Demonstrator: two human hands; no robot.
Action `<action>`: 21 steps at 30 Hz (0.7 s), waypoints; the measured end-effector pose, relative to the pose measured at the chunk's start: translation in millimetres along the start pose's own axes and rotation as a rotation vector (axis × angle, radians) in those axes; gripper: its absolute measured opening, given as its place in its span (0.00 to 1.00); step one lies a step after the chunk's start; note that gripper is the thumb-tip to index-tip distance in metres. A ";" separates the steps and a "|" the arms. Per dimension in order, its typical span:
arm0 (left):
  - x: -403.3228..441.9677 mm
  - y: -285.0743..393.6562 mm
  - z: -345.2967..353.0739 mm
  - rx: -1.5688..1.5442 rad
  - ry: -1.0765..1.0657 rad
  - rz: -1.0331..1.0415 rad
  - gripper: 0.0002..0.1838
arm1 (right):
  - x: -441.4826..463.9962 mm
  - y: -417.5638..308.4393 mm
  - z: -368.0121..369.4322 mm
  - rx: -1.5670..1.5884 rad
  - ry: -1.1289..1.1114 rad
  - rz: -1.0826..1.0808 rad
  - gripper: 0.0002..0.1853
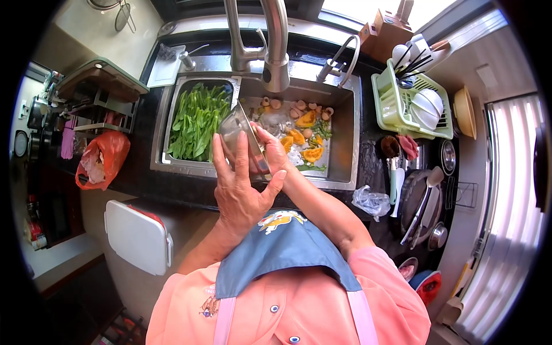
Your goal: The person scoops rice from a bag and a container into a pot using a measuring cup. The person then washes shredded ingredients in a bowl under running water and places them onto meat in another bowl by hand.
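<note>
A shiny metal bowl (232,138) is tipped on its side above the sink, with its opening turned to the right. My left hand (241,192) presses long, spread fingers along the bowl's outside and supports it, thumb apart. At the rim, my right hand (275,154) grips the bowl from its open side; some of those fingers are hidden. Leafy greens (198,121) fill the left basin (167,150). Orange pumpkin pieces (312,154), eggshells (299,106) and green scraps lie in the right basin (340,132), partly behind the bowl.
A tall faucet (276,57) overhangs the sink, with a thin tap (330,70) to its right. Right of the sink stand a dish rack (382,109), brushes and a plastic bag (371,202). A red bag (112,155) hangs at left, above a white lidded bin (135,237).
</note>
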State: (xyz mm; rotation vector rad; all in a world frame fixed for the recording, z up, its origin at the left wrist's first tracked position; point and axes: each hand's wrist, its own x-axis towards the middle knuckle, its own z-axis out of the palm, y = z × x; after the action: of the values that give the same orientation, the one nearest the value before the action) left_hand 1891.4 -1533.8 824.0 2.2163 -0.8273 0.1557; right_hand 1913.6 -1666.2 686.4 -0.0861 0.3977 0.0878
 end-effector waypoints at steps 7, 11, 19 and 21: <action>1.2 0.6 2.4 0.030 0.002 0.019 0.53 | 6.9 0.3 -9.5 0.122 -0.015 0.084 0.15; 1.5 1.7 3.9 0.024 -0.008 0.007 0.53 | 6.7 0.7 -7.5 0.164 -0.031 0.125 0.13; 1.0 2.1 4.7 0.037 -0.021 0.015 0.54 | 2.7 -0.8 -5.5 0.209 0.006 0.141 0.12; 0.5 1.8 5.1 0.039 -0.025 0.012 0.53 | 2.4 -1.6 -8.0 0.208 0.021 0.142 0.12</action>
State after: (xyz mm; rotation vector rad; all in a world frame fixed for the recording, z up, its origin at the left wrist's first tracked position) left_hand 1890.0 -1538.5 821.7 2.2544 -0.8588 0.1513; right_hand 1912.9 -1668.4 678.2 0.1467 0.4315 0.1850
